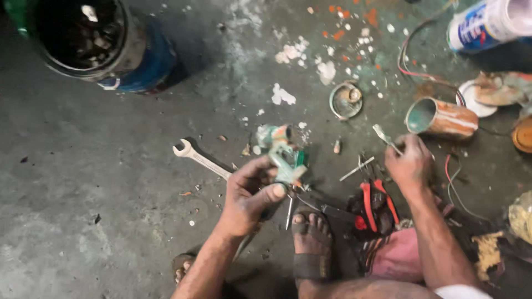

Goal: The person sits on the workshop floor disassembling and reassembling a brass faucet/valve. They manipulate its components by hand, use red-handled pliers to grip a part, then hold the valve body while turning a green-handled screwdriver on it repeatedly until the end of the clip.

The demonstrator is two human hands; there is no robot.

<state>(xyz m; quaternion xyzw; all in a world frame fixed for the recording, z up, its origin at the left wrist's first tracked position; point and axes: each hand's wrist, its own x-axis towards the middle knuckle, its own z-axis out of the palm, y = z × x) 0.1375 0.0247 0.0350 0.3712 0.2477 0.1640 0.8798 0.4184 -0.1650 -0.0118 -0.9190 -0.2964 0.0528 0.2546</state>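
**Two hands working over a scatter of parts on a concrete floor**

At the far left, a dark bucket of small metal bits is standing on the grey floor. Moving right, an open-ended spanner is lying flat, its handle running under your left hand. That hand is clamping its fingers and thumb around a small green-and-orange fitting, holding it just above the floor near your sandalled foot. Beyond it, a round metal ring is lying on its own. Red-handled pliers are resting beside the foot. Your right hand is pinching a thin flat metal piece, fingers closed on it. Further right, a rusty cylinder is lying on its side among loose wires.
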